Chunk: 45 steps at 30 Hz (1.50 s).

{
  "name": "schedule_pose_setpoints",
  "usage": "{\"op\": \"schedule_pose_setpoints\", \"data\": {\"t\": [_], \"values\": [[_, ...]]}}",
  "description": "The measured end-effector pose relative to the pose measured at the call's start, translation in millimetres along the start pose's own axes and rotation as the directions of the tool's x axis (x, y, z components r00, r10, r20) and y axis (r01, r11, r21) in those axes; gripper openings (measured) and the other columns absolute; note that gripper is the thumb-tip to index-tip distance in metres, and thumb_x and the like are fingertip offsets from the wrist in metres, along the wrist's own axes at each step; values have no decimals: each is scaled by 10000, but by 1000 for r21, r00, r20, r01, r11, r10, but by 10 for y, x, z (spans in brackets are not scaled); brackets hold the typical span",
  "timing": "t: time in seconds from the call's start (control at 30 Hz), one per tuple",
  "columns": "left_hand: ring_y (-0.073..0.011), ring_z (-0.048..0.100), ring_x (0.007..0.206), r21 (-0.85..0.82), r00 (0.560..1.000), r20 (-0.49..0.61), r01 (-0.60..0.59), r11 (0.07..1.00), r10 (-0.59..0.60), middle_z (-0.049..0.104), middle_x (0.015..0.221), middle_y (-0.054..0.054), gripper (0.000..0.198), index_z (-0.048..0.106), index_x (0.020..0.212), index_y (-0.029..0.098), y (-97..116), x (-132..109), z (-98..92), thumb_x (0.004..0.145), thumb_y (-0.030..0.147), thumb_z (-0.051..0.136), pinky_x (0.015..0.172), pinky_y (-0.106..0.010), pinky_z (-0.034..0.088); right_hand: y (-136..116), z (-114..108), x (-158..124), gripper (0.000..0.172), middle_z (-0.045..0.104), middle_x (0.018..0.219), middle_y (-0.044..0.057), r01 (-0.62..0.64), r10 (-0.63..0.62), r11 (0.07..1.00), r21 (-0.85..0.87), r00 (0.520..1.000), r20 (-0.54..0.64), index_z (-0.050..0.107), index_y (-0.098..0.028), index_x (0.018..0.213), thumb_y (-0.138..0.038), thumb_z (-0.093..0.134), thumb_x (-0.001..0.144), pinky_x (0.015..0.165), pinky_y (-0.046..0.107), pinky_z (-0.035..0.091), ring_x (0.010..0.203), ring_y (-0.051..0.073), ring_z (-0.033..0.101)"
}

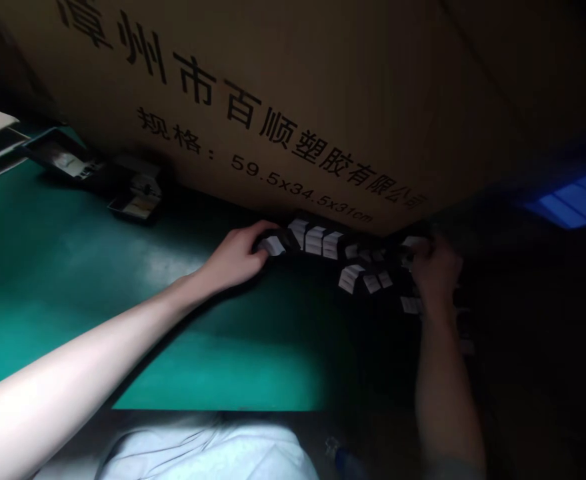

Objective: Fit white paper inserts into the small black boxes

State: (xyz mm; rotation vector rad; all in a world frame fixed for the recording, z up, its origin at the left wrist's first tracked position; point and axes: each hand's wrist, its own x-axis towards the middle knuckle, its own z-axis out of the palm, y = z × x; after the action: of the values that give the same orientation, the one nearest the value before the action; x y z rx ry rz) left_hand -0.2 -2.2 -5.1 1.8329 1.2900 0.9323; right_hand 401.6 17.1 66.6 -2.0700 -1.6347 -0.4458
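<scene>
My left hand (245, 253) is closed round a small dark piece with a pale label (274, 245), at the left end of a row. Other dark pieces with white ribbed labels (314, 241) stand beside it along the foot of the carton. Over at the right, in shadow, my right hand (437, 263) is closed with bent fingers at a similar dark piece (413, 244). Several more labelled pieces (351, 278) lie between the hands, nearer to me. What exactly these pieces are is too dark to tell.
A large brown cardboard carton (283, 107) with black print rises behind the hands. On the green tabletop (213, 373), black trays (57, 157) with small contents stand at the back left. Pale cloth (213, 453) shows below the front edge. The right side is very dark.
</scene>
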Motion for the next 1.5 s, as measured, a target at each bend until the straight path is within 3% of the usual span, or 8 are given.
{"op": "schedule_pose_setpoints", "data": {"t": [0.17, 0.27, 0.37, 0.5, 0.87, 1.1, 1.3, 1.5], "values": [[-301, 726, 1197, -17, 1000, -4, 10, 1000, -10, 784, 1315, -76, 595, 693, 1343, 198, 4, 5, 10, 780, 140, 511, 1035, -372, 550, -337, -32, -108, 507, 761, 887, 143, -87, 123, 967, 238, 982, -143, 664, -118, 1338, -428, 424, 1016, 902, 452, 525, 906, 298, 712], [-302, 723, 1208, -22, 1000, -18, 16, 1000, -16, 781, 1322, -72, 587, 697, 1346, 210, -14, 13, 20, 788, 156, 525, 1036, -365, 551, -811, 31, -448, 570, 691, 705, 39, -233, 213, 734, 637, 971, 110, 712, -175, 1204, -646, 461, 1002, 671, 320, 494, 654, 194, 620], [-310, 721, 1211, -15, 999, -36, 25, 1000, -26, 783, 1321, -64, 584, 698, 1351, 217, -38, 19, 24, 791, 172, 539, 1034, -371, 555, -1350, 144, -852, 678, 682, 695, 14, -564, 8, 356, 745, 799, 601, 722, -211, 1113, -826, 530, 902, 469, 253, 351, 518, 138, 506], [-314, 706, 1241, -31, 997, -57, 45, 998, -47, 770, 1352, -72, 604, 678, 1381, 200, -53, 25, 22, 790, 191, 553, 1075, -391, 538, -1752, 275, -1161, 488, 769, 950, 48, -760, -296, 132, 637, 583, 757, 716, -246, 1106, -670, 659, 871, 434, 240, 366, 663, 161, 583], [-309, 734, 1111, -117, 986, -89, 133, 984, -143, 783, 1286, -95, 588, 640, 1431, 183, -72, 47, 26, 854, 291, 600, 1018, -436, 585, -1731, 387, -1392, 399, 692, 1288, 37, -413, -186, 230, 881, 870, 457, 664, -308, 1206, -345, 804, 833, 948, 386, 632, 1117, 221, 696], [-249, 731, 846, -224, 964, -88, 227, 948, -252, 779, 1200, -98, 515, 648, 1373, 204, 33, 53, 13, 908, 423, 622, 634, -328, 608, -1730, 412, -1382, 173, 747, 1118, 17, -301, -181, 334, 893, 909, 375, 742, -309, 1075, -375, 746, 916, 980, 416, 586, 1044, 229, 700], [-249, 743, 979, -440, 958, -128, 178, 880, -258, 783, 1079, -70, 335, 679, 1154, 194, 65, 82, -2, 879, 385, 683, 861, -361, 614, -1742, 403, -1367, 103, 754, 991, 7, -249, -169, 355, 901, 931, 325, 744, -284, 975, -356, 756, 902, 827, 340, 572, 908, 198, 685], [-173, 714, 739, -728, 939, -32, 213, 651, -343, 747, 914, -32, 298, 702, 1039, 180, 91, 102, -33, 778, 274, 808, 680, -286, 608, -1772, 427, -1400, 145, 756, 989, 16, -187, -205, 373, 909, 939, 277, 732, -243, 989, -364, 724, 908, 758, 289, 566, 876, 173, 697]]}}
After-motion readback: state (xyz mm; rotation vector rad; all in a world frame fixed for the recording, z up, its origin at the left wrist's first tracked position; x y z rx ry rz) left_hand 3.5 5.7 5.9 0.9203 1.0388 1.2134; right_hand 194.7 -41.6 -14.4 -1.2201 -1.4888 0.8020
